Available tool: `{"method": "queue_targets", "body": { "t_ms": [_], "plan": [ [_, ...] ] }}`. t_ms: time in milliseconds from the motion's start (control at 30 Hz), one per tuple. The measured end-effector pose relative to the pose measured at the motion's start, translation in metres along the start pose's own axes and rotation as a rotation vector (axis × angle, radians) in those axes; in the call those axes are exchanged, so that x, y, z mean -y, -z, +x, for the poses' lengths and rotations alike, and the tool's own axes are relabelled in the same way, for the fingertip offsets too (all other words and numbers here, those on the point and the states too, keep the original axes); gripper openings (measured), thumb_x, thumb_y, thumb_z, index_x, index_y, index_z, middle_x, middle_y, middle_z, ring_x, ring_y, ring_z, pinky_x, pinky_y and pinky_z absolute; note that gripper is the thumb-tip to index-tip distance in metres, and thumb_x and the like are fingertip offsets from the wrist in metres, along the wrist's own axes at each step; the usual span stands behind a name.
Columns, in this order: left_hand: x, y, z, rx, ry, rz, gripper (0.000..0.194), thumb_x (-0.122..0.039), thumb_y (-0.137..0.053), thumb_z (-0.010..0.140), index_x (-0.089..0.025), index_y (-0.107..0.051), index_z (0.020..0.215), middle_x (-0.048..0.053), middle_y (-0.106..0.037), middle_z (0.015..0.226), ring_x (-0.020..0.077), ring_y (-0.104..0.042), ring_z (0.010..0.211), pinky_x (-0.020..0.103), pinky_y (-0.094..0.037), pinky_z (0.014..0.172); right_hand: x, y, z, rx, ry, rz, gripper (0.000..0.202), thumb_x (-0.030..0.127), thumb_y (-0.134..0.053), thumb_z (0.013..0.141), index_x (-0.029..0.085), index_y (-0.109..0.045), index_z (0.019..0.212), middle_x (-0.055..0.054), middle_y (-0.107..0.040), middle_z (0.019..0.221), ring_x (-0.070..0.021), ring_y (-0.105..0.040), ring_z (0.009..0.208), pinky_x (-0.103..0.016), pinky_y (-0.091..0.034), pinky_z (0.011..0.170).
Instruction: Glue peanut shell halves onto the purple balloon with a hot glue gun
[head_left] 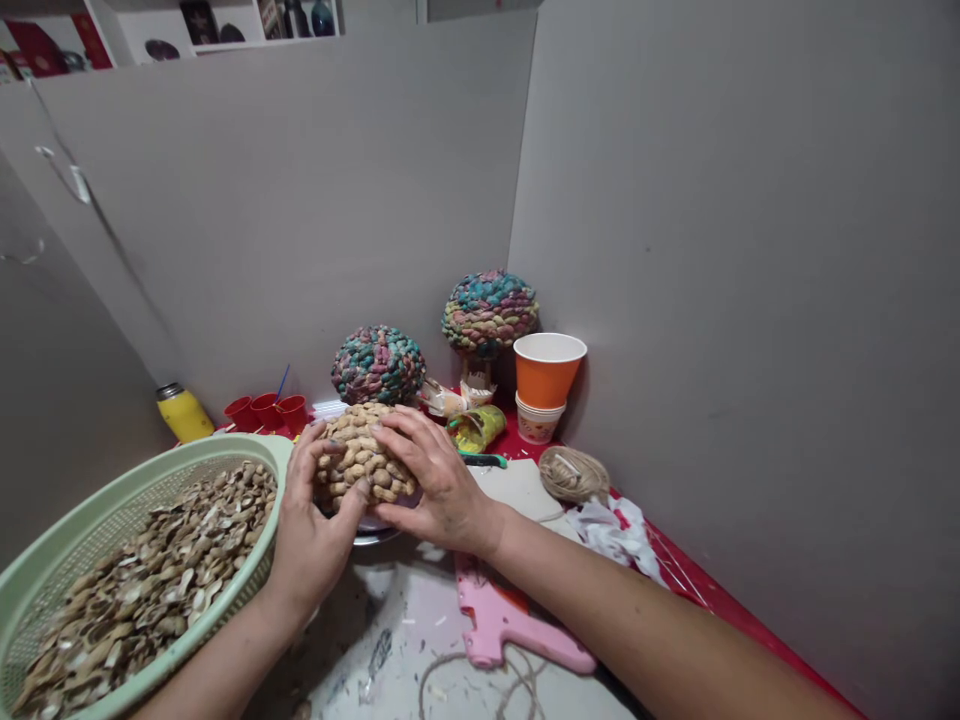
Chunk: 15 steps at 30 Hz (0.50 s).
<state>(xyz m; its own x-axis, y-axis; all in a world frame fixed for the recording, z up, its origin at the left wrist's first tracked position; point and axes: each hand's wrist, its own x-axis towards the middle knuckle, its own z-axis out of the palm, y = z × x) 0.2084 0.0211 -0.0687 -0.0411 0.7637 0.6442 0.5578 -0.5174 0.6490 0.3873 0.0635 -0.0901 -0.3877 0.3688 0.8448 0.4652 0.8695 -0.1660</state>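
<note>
A rounded dome covered in peanut shells point(364, 455) sits at the middle, over what looks like a round, shiny-edged base whose lower part is mostly hidden. My left hand point(315, 510) is curled around its left side, thumb pressed on the front shells. From the right, my right hand point(439, 480) grips the dome, fingers over the top and thumb underneath. A pink glue gun point(499, 620) lies on the work surface below my right forearm. Left of my left hand stands a green plastic basket point(281, 455) full of loose peanut shells point(157, 580).
Two painted peanut-shell domes point(379, 365) point(491, 312) stand behind. An orange cup point(550, 375) tops stacked paper cups point(538, 422) beside the right wall. A twine ball point(574, 474) and crumpled white plastic point(619, 535) lie right. Red cups point(266, 410) and a yellow bottle point(184, 412) stand back left.
</note>
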Motion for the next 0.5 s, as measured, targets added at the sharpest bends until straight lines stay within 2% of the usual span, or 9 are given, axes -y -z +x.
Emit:
{"method": "queue_targets", "body": {
  "t_ms": [333,500],
  "plan": [
    [0.0058,-0.0007,0.0016,0.015,0.032,-0.076,0.03,-0.018,-0.062,0.08,-0.023,-0.053,0.109,0.011,-0.053,0.138,0.0291,-0.051,0.129,0.051,-0.035,0.112,0.0006,0.0027,0.0009,0.002,0.008,0.032,0.071,0.04,-0.069,0.081,0.023,-0.038,0.142,-0.015,-0.048,0.138,-0.0328,-0.037,0.135,-0.055,-0.034,0.109],
    [0.0083,-0.0012,0.0003,0.028,0.031,-0.096,0.032,-0.019,-0.063,0.081,-0.024,-0.052,0.111,0.011,-0.054,0.135,0.0289,-0.052,0.128,0.05,-0.038,0.111,0.004,0.0078,0.0061,-0.027,-0.052,0.144,0.055,0.037,-0.061,0.085,0.022,-0.045,0.136,-0.013,-0.054,0.134,-0.0297,-0.044,0.13,-0.052,-0.037,0.109]
  ]
}}
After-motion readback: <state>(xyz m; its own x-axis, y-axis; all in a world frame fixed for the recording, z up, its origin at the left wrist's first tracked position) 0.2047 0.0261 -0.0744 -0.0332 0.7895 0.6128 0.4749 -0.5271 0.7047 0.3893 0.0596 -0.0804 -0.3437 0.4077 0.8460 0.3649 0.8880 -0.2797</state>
